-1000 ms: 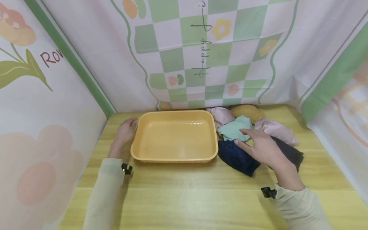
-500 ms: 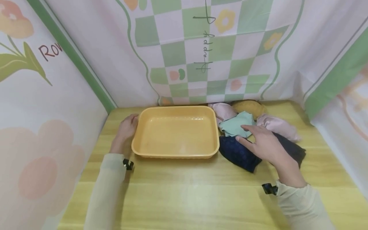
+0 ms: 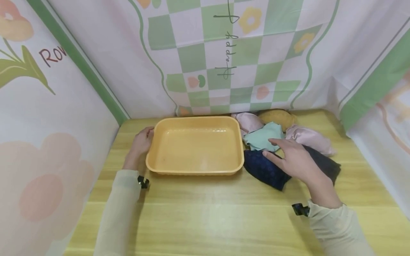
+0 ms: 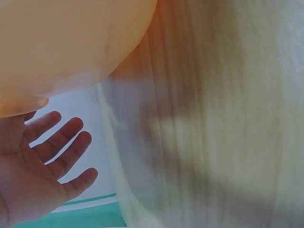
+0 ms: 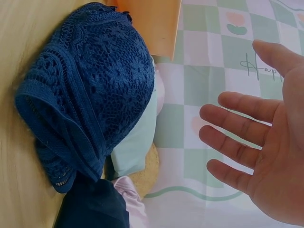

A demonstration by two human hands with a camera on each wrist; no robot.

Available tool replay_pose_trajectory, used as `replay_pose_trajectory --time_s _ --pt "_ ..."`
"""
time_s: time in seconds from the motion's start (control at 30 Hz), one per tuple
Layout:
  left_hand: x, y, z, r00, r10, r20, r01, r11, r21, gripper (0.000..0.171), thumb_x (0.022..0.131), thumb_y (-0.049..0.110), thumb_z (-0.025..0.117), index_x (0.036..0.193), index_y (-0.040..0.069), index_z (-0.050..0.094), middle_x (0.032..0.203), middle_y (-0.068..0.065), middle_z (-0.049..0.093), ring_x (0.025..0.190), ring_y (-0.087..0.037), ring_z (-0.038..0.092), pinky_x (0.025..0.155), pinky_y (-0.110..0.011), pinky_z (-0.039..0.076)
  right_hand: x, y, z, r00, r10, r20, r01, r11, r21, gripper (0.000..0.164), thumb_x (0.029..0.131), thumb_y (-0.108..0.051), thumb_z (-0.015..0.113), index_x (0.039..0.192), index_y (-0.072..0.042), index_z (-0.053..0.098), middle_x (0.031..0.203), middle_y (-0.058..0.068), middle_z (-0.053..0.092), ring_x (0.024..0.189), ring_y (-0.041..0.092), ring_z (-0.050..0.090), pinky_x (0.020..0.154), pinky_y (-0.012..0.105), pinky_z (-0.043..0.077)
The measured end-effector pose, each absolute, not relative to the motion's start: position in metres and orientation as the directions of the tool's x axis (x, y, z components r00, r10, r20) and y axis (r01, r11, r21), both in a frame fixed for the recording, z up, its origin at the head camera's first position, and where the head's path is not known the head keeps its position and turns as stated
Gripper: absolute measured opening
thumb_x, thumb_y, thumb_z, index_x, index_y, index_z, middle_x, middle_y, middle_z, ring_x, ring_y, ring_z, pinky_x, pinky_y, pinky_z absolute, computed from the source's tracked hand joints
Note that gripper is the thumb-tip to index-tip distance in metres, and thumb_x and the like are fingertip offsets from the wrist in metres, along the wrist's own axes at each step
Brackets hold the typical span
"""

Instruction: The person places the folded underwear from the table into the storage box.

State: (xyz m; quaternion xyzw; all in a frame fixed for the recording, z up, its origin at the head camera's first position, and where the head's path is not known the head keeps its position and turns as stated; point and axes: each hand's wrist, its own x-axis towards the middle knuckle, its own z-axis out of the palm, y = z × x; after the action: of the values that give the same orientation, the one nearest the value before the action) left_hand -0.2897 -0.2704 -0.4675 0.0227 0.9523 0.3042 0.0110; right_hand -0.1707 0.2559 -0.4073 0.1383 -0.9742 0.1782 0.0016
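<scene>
A shallow yellow plastic tub [image 3: 194, 170] stands on the table. At its left wall is my left hand [image 3: 141, 142], fingers loosely spread; in the left wrist view the thumb of this hand [image 4: 35, 175] meets the tub's rim [image 4: 23, 105]. My right hand [image 3: 296, 160] hovers with straight, spread fingers over the fabric pieces right of the tub. Closest below it is a folded navy lace bra [image 3: 266, 170], its cup facing up in the right wrist view [image 5: 107, 80]. Beside it lie a mint-green folded piece [image 3: 264, 137] and a black one [image 3: 323, 165].
Two pink satiny pieces, one by the tub [image 3: 248, 122] and one farther right [image 3: 309, 138], lie near a mustard piece [image 3: 277, 119] at the back. A checked curtain [image 3: 224, 71] rises behind the wooden table [image 3: 217, 220]. Printed cloth walls flank both sides.
The head view has tipped slightly downward, so everything sits a little higher in it. Both hands, the tub and the fabric pieces keep their places.
</scene>
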Motion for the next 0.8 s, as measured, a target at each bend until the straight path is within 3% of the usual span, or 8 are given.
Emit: replay_pose_trajectory --time_s 0.37,0.8 --pt "-0.2899 -0.2716 -0.4698 -0.997 0.05 -0.066 0.007 0.843 0.538 0.056 0.11 0.037 0.022 0.149 0.001 0.041 0.151 -0.025 0.046 0.14 -0.046 0.042 0.12 -0.057 0.031 -0.1688 0.2566 -0.4108 -0.962 -0.271 0.041 -0.268 0.9 -0.344 0.07 0.101 -0.057 0.047 0.144 -0.002 0.05 0.142 0.025 0.055 0.131 0.05 0.048 0.106 0.067 0.038" --pt "-0.2861 -0.2706 -0.4678 -0.991 0.019 -0.132 -0.05 0.865 0.5 0.064 0.109 0.04 0.014 0.15 -0.003 0.037 0.152 -0.029 0.042 0.141 -0.048 0.038 0.121 -0.057 0.027 -0.1671 0.2582 -0.4134 -0.96 -0.276 0.05 -0.275 0.895 -0.352 0.069 0.101 -0.056 0.048 0.143 -0.002 0.051 0.142 0.026 0.055 0.132 0.051 0.046 0.108 0.067 0.034"
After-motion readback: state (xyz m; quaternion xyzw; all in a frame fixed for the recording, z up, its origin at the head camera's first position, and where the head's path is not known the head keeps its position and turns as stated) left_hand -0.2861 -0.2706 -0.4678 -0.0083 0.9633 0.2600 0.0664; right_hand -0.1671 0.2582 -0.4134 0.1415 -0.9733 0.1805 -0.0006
